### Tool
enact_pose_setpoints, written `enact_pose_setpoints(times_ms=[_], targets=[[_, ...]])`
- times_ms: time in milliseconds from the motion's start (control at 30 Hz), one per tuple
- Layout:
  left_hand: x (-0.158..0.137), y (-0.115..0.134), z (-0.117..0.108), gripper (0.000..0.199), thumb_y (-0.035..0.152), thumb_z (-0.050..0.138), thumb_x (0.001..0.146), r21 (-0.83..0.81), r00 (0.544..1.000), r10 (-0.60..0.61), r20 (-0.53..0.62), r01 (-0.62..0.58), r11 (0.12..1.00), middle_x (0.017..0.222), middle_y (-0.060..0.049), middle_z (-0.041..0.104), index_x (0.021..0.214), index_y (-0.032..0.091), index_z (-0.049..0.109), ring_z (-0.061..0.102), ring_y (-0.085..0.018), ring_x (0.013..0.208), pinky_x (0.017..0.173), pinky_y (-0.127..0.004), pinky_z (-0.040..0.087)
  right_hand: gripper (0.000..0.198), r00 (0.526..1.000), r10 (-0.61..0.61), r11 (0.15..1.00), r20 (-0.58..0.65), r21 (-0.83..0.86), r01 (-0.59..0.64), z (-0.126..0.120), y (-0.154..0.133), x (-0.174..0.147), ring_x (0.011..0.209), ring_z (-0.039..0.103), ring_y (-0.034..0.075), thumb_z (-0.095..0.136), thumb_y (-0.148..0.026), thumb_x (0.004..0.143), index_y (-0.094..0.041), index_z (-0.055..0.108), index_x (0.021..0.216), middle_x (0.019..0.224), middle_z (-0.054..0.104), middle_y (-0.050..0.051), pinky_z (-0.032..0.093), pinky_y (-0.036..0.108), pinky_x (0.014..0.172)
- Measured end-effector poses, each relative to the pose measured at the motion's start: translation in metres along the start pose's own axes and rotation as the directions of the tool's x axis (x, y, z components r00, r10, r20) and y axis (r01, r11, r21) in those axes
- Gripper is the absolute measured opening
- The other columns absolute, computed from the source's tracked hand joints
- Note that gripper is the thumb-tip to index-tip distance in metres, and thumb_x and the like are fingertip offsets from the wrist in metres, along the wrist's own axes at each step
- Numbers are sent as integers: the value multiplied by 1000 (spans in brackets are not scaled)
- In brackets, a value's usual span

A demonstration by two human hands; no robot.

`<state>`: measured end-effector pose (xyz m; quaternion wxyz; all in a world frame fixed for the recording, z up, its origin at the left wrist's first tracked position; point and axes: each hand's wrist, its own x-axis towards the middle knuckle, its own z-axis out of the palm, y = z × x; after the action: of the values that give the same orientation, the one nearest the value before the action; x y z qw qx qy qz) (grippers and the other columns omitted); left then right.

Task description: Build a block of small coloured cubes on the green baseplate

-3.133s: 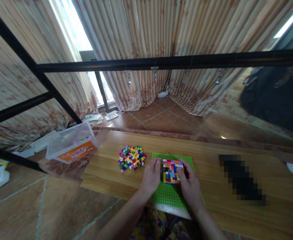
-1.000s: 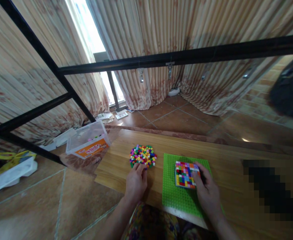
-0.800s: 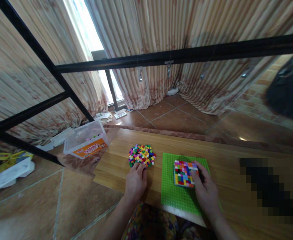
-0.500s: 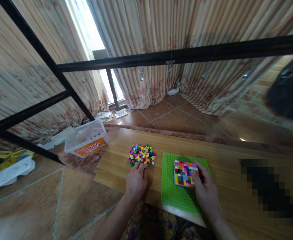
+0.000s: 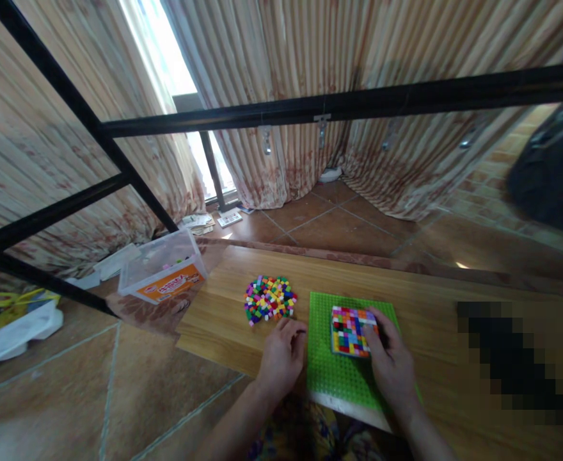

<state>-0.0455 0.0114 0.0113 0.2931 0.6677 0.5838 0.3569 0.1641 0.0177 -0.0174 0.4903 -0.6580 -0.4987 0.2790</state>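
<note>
A block of small coloured toy bricks [image 5: 349, 330] rests on the green baseplate [image 5: 339, 384]. My right hand [image 5: 393, 362] grips its right side, thumb on top and fingers along the far edge. Left of the baseplate's edge, my left hand [image 5: 284, 355] hovers over the wood with fingertips pinched together. Whatever lies between those fingertips is too small or hidden to make out. Just beyond that hand, a loose pile of tiny multicoloured bricks [image 5: 269, 298] is spread on the wooden table [image 5: 430, 320].
On the floor left of the table stands a clear plastic box [image 5: 164, 269] with an orange label and some bricks inside. A black metal rail [image 5: 291, 112] crosses in front of the curtains [image 5: 272, 57]. A pixelated dark patch covers the table's right part.
My left hand has left the brick pile and moved right, close to the baseplate's left edge. My right hand keeps its grip on the brick block.
</note>
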Motion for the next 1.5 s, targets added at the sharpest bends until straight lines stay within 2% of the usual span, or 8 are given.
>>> enact_pose_setpoints(times_ms=[133,467,600,767,1033,1167,1333,1500], targets=[[4,11,13,16,11,52,86,-135,1000,-27,-16,25,990,85,-4,67,88,18,67,62,-16,79,71,-25,47,53,1000,4,1000,14,2,-4,0,-2,0,107,63,26,53,-52,87,-20,60,128,124,66,12,49,42,92],[15,27,32,16,10,58,83,-253,1000,-5,-21,0,967,83,-3,69,86,18,71,61,-15,75,70,-25,47,52,1000,-13,1000,16,-16,13,0,-4,1,106,64,26,52,-51,87,-19,60,127,124,66,12,50,40,91],[17,29,35,16,9,59,82,-302,999,-10,-33,-1,953,83,-3,69,83,19,72,61,-14,74,71,-25,48,51,1000,-16,1000,25,-14,16,0,-5,1,110,62,26,52,-51,88,-19,60,127,126,65,12,48,40,93],[19,29,38,17,7,61,79,-369,999,-33,-38,17,929,82,-3,68,82,19,73,61,-14,75,71,-24,48,52,999,6,1000,32,-16,-5,-1,-5,1,106,64,26,52,-51,88,-19,59,128,123,67,11,49,41,92],[19,25,45,15,11,64,78,-473,997,-60,-56,26,880,81,-4,68,82,20,75,61,-14,74,69,-25,47,50,999,-35,999,15,-13,36,-1,-3,1,109,63,26,52,-50,88,-19,60,126,123,66,12,48,42,95],[21,22,48,11,13,66,76,-537,991,-123,-45,80,840,76,-3,65,78,19,75,58,-14,70,67,-24,45,51,1000,-14,1000,25,-27,15,-1,-4,1,108,63,26,52,-51,88,-19,59,128,124,66,12,49,41,93],[22,20,53,7,15,68,71,-659,979,-204,12,161,735,73,-1,66,76,17,72,58,-13,69,68,-24,45,51,1000,-16,999,15,-32,16,-1,-3,1,111,62,26,52,-51,88,-19,60,127,127,65,12,48,41,93],[24,22,53,5,16,67,68,-708,971,-228,71,210,674,69,1,63,73,16,66,55,-12,65,65,-23,43,51,1000,-10,1000,22,-23,11,-1,-3,1,109,63,26,52,-51,88,-20,59,128,126,65,11,48,41,93]])
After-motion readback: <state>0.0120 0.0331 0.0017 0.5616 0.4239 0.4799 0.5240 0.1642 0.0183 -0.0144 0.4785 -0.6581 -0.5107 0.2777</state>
